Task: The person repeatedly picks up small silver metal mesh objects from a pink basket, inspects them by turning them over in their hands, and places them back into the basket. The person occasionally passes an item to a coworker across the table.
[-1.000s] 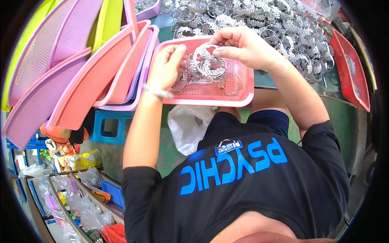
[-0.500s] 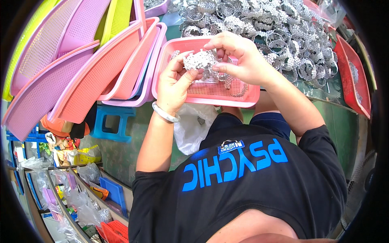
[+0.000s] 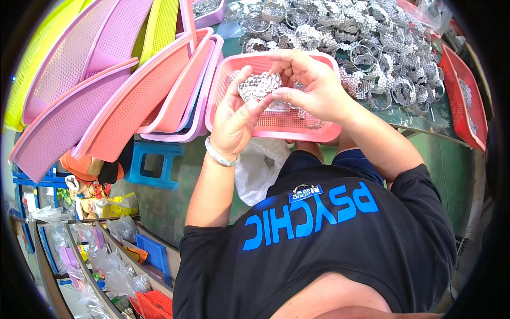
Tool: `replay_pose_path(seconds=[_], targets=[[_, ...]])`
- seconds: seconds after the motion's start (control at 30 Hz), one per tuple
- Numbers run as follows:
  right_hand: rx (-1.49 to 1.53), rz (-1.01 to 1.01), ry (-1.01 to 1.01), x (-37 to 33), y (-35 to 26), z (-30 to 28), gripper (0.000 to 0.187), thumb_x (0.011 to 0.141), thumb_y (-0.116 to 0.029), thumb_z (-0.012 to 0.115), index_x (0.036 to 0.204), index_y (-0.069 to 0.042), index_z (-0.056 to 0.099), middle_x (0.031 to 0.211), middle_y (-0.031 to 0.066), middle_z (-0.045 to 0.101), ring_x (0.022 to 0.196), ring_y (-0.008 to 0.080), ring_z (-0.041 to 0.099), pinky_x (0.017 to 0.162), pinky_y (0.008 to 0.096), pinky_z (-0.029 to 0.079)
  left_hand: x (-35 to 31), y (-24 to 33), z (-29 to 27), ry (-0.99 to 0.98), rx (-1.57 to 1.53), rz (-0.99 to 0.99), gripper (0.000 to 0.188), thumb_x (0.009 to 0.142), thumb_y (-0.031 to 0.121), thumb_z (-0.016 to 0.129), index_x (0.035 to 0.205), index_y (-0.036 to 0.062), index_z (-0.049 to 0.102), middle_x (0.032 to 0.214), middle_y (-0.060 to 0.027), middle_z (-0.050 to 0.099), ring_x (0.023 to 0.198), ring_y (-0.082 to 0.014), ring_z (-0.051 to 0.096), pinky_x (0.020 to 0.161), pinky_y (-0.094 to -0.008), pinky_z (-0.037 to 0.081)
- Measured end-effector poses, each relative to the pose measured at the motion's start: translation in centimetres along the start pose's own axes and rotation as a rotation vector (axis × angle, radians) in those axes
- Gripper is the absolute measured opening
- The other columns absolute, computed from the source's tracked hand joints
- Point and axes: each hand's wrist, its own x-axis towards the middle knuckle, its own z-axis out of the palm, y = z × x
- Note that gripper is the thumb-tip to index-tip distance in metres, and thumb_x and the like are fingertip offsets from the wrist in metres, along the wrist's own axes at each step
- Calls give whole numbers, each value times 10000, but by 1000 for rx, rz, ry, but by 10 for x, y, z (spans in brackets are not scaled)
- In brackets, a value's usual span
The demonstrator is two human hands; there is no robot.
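Observation:
A silvery bracelet-like band [image 3: 259, 86] with a bumpy, scaly surface is held up over a pink plastic basket [image 3: 325, 133]. My left hand [image 3: 234, 125], with a pale bangle on its wrist, grips the band's left side between thumb and fingers. From the right, my right hand [image 3: 314, 87] curls round the band's other end, its thumb close to my left thumb. Part of that end is hidden by the fingers. More silvery bands [image 3: 309, 118] lie in the basket below my hands.
A large heap of silvery bands [image 3: 366, 53] covers the green table behind the basket. Stacked pink, purple and lime baskets [image 3: 127, 95] fan out at the left. A red basket [image 3: 465, 103] stands far right. Below are a blue stool [image 3: 154, 165] and a white plastic bag [image 3: 252, 175].
The band has tilted and turned between my hands, and my left hand has opened its grip slightly. My right thumb has come nearer the left thumb. The view has shifted a little.

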Motion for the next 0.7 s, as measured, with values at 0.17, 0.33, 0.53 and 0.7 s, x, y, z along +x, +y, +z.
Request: replay_pose_path(seconds=[0.17, 0.33, 0.53, 0.7], targets=[[15, 6, -7, -2, -3, 0, 560, 758, 77, 616, 1270, -16, 408, 993, 57, 513, 823, 88, 509, 708, 209, 453, 2, -4, -6, 26, -16, -24, 589, 840, 66, 580, 1354, 52, 290, 1241, -108, 482, 1143, -218, 479, 977, -387, 377], [47, 25, -17, -3, -4, 0, 578, 759, 93, 600, 1285, -22, 390, 999, 62, 506, 831, 94, 513, 730, 214, 458, 4, -5, -7, 3, -34, -24, 603, 837, 72, 586, 1358, 47, 284, 1244, -113, 479, 1146, -221, 478, 982, -395, 374], [82, 10, -21, -3, -7, 1, 583, 759, 101, 588, 1291, -22, 382, 1014, 69, 501, 832, 96, 516, 736, 220, 458, 5, -5, -6, -8, -96, -36, 628, 831, 70, 588, 1366, 40, 262, 1245, -131, 474, 1157, -245, 470, 984, -408, 369], [92, -20, -7, -5, -5, 3, 624, 750, 105, 590, 1310, -31, 350, 1046, 85, 490, 825, 108, 521, 727, 234, 460, 5, -4, -6, -34, -109, -21, 645, 828, 80, 590, 1371, 36, 246, 1252, -141, 463, 1172, -261, 457, 985, -419, 363]])
